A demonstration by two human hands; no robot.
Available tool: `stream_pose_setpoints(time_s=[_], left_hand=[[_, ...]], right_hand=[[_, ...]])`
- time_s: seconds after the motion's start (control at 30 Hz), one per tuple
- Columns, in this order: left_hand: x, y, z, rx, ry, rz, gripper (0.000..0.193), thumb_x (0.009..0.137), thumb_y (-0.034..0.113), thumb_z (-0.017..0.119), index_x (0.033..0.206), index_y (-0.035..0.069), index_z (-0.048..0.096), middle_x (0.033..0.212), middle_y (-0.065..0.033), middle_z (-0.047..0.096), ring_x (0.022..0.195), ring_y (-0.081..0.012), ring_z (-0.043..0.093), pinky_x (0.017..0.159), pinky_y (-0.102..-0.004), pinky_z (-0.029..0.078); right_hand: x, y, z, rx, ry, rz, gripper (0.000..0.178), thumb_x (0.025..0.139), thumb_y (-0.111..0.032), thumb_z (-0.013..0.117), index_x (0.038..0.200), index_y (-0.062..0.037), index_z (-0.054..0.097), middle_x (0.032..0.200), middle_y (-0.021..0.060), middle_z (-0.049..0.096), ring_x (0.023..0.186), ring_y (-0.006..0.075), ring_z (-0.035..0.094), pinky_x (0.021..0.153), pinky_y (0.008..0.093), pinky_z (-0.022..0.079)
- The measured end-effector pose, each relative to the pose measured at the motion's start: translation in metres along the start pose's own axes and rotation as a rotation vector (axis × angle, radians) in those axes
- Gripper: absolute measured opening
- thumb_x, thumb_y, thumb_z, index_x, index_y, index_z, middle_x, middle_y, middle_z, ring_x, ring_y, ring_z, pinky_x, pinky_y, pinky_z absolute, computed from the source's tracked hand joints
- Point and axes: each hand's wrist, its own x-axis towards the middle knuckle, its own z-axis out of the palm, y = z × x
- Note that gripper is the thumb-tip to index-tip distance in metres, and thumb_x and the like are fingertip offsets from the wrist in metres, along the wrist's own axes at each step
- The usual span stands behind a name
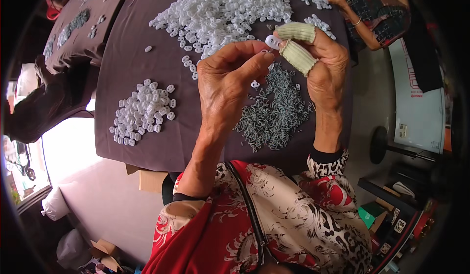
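My left hand [227,78] is closed, with thumb and index fingertips pinched on what looks like a small metal screw, mostly hidden by the fingertips. Right beside it, my right hand [327,61] grips a small white oval plastic piece with holes [272,41] between thumb and index finger. Pale green knitted finger sleeves [297,57] cover that thumb and finger. The two hands meet above the table, the left fingertips at the plastic piece. Below them lies a heap of small grey screws [274,115].
A large heap of white plastic pieces [230,10] spreads over the far side of the dark cloth-covered table [191,142]. A smaller white pile [142,112] lies at left. Another person [374,14] sits at far right. A cardboard box [152,181] stands below the table edge.
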Motion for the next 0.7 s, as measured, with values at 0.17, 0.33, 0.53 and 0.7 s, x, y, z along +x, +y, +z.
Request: stream_pose_setpoints(time_s=[0.17, 0.33, 0.53, 0.7], left_hand=[[0.0024, -0.0034, -0.0011, -0.088, 0.011, -0.009, 0.012, 0.074, 0.005, 0.063, 0.083, -0.004, 0.062, 0.066, -0.0038, 0.058, 0.055, -0.0074, 0.05, 0.052, -0.02, 0.042], [0.0024, -0.0047, -0.0007, -0.081, 0.003, -0.026, 0.013, 0.074, 0.004, 0.063, 0.083, -0.004, 0.061, 0.067, -0.0052, 0.059, 0.055, -0.0097, 0.052, 0.053, -0.0219, 0.042], [0.0029, -0.0048, -0.0013, -0.086, 0.002, -0.025, 0.013, 0.074, 0.005, 0.064, 0.083, -0.004, 0.061, 0.067, -0.0051, 0.058, 0.055, -0.0099, 0.052, 0.053, -0.022, 0.042], [0.0035, -0.0063, 0.0005, -0.112, 0.01, -0.016, 0.012, 0.074, 0.005, 0.063, 0.083, -0.003, 0.062, 0.065, -0.0038, 0.058, 0.056, -0.0078, 0.051, 0.053, -0.0204, 0.042]], right_hand=[[0.0, 0.0012, 0.0002, -0.057, -0.004, 0.004, 0.019, 0.078, -0.001, 0.055, 0.096, -0.0004, 0.061, 0.084, 0.0052, 0.063, 0.078, 0.0082, 0.058, 0.069, 0.02, 0.046], [-0.001, 0.0013, 0.0022, -0.045, 0.023, -0.006, 0.019, 0.078, -0.001, 0.055, 0.096, -0.0001, 0.061, 0.084, 0.0055, 0.063, 0.078, 0.0083, 0.058, 0.069, 0.0198, 0.046], [-0.0005, 0.0023, 0.0031, -0.042, 0.023, 0.005, 0.019, 0.078, -0.001, 0.055, 0.096, 0.0, 0.061, 0.084, 0.0058, 0.063, 0.079, 0.0087, 0.058, 0.069, 0.0198, 0.046], [-0.0005, 0.0014, 0.0025, -0.063, 0.032, 0.007, 0.019, 0.078, -0.001, 0.055, 0.095, -0.0002, 0.061, 0.083, 0.0058, 0.064, 0.078, 0.0085, 0.058, 0.069, 0.0195, 0.046]])
